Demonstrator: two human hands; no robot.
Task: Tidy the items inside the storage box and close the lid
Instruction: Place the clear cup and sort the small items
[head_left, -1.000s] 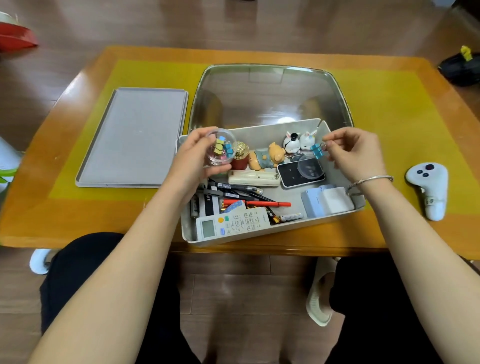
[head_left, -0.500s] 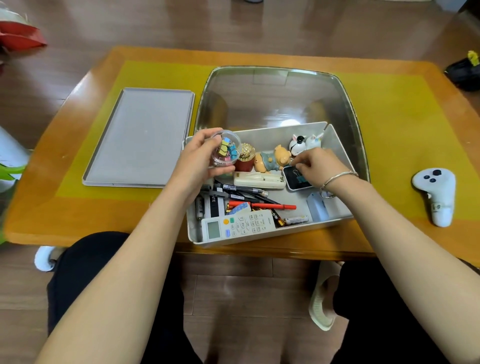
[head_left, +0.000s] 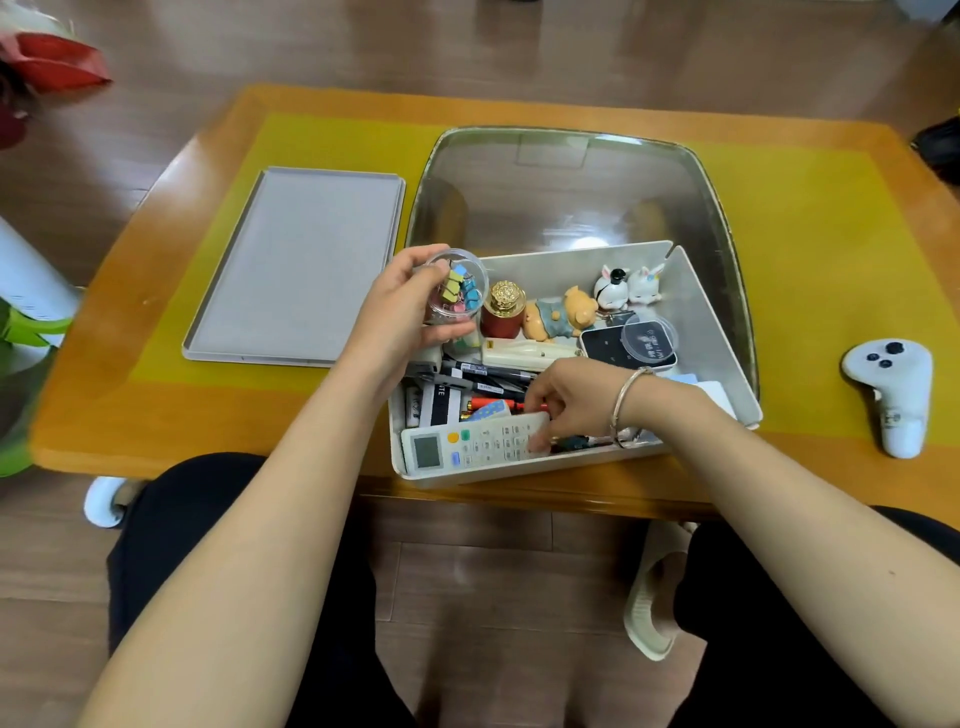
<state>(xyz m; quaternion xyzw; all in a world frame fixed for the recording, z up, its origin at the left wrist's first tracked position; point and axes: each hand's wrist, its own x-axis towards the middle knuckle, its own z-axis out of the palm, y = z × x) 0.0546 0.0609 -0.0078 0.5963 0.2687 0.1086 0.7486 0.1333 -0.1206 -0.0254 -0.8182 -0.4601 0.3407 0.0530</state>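
Head view: a person sits at a desk (head_left: 156, 426) with a yellow mat (head_left: 805, 249).
Box: a grey box (head_left: 717, 332) sits at the desk's near edge, its clear lid (head_left: 571, 197) open and lying behind it.
Left hand: the left hand (head_left: 400, 312) holds a clear tub (head_left: 460, 288) of coloured clips above the box's far-left corner, fingers curled round it.
Right hand: the right hand (head_left: 566, 400) reaches into the box's near side, fingertips curled down at the end of a remote (head_left: 467, 447); whether they pinch anything I cannot tell.
In the box: pens (head_left: 488, 371), a stapler (head_left: 524, 351), a red stamp (head_left: 501, 312), a bear (head_left: 561, 314), two bunnies (head_left: 628, 286), a black device (head_left: 623, 345).
Around: a grey tray (head_left: 296, 265) left of the box, a white controller (head_left: 891, 395) well to its right.
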